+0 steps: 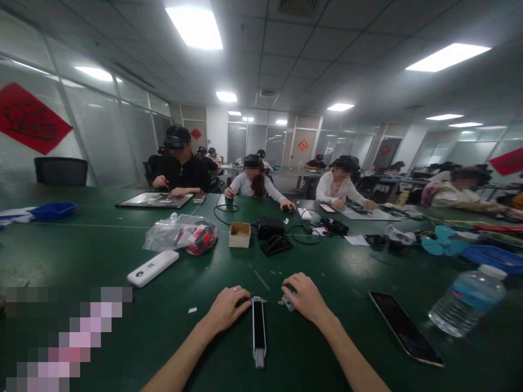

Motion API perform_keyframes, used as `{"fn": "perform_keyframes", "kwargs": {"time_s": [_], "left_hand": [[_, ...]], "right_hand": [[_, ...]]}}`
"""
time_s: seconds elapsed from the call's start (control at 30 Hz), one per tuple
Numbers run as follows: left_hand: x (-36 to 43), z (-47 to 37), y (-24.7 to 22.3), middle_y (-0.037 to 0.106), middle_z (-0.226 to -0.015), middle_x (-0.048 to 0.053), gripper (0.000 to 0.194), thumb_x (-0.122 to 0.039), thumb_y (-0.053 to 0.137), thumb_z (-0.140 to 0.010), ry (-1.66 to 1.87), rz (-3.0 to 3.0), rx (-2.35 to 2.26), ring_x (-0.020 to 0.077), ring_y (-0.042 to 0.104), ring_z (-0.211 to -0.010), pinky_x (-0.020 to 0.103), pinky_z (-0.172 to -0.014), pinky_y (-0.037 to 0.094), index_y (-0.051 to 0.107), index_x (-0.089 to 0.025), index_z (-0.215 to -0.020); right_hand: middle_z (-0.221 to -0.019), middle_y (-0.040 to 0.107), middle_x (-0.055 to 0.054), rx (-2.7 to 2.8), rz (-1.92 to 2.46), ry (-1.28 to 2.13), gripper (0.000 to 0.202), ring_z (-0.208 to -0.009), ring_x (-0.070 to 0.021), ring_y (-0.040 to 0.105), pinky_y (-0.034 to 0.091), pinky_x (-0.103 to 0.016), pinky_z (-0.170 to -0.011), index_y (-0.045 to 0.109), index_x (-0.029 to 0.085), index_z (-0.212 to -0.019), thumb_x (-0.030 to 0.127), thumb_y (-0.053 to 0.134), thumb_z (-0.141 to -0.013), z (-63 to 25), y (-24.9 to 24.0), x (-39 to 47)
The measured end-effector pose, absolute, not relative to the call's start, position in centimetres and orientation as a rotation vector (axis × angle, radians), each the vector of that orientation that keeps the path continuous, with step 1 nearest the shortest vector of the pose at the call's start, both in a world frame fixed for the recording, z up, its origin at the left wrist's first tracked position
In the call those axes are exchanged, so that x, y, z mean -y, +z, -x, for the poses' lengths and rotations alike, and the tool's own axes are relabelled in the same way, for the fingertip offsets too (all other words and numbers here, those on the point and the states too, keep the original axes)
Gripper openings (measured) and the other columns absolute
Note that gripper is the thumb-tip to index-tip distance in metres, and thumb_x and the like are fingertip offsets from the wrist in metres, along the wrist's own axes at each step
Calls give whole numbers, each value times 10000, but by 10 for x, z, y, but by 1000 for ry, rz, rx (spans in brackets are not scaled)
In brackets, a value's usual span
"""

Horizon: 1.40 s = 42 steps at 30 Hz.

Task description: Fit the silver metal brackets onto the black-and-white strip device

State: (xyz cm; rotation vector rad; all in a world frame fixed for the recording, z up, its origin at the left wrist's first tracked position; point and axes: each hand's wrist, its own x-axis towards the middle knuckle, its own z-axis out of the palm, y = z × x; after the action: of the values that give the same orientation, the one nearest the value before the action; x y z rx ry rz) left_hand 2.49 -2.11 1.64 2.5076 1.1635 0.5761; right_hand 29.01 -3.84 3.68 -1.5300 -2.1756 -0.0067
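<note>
One narrow device (259, 329), black-faced, lies between two hands; the left hand (229, 308) has thumb and forefinger slightly apart at its far end, contact unclear. The right hand (304, 296) curls over small metal parts (289, 302), grip impossible to tell. Beyond stands one open box (239, 238).
</note>
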Motion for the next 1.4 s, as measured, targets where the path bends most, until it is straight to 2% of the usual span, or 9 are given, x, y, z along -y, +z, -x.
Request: {"fn": "perform_keyframes", "kwargs": {"time_s": [0.17,0.4,0.6,0.8,1.17,1.4], "left_hand": [[18,-26,15,622,-926,27,280,-400,403,-937,584,-2529,-1137,166,577,-809,276,-741,399,611,-216,-973],[14,-27,15,632,-952,36,304,-395,376,-942,545,-2541,-1109,175,587,-838,288,-764,405,617,-214,-977],[14,-27,17,632,-956,39,316,-406,370,-942,537,-2530,-1131,179,587,-840,292,-761,409,616,-210,-974],[13,-25,13,630,-935,40,343,-444,374,-935,559,-2519,-1139,174,577,-820,285,-741,410,621,-206,-961],[15,-27,18,639,-917,33,329,-438,407,-922,523,-2468,-1171,173,572,-791,296,-741,405,640,-207,-948],[10,-26,11,647,-927,30,317,-447,442,-907,524,-2457,-1158,171,581,-801,284,-738,408,659,-221,-957]], "right_hand": [[-944,650,-74,2081,1748,-71,172,-904,-209,562,432,-328,-793,657,191,-917,241,498,-873,-348,32,31],[-1002,634,-88,2107,2011,167,224,-969,-209,554,413,-296,-831,661,184,-991,269,496,-865,-372,27,29],[-1032,618,-72,2148,1889,249,254,-990,-204,521,382,-308,-877,648,198,-1046,251,480,-863,-357,30,29],[-1070,588,-63,2224,1800,349,263,-1034,-214,463,348,-349,-905,675,238,-1016,227,464,-859,-345,30,31],[-1046,565,-53,2236,1781,367,232,-1007,-213,451,347,-354,-870,676,272,-998,249,489,-863,-349,26,30],[-1061,553,-52,2260,1783,353,267,-988,-203,459,361,-334,-857,657,296,-1072,243,486,-874,-347,28,32]]}}
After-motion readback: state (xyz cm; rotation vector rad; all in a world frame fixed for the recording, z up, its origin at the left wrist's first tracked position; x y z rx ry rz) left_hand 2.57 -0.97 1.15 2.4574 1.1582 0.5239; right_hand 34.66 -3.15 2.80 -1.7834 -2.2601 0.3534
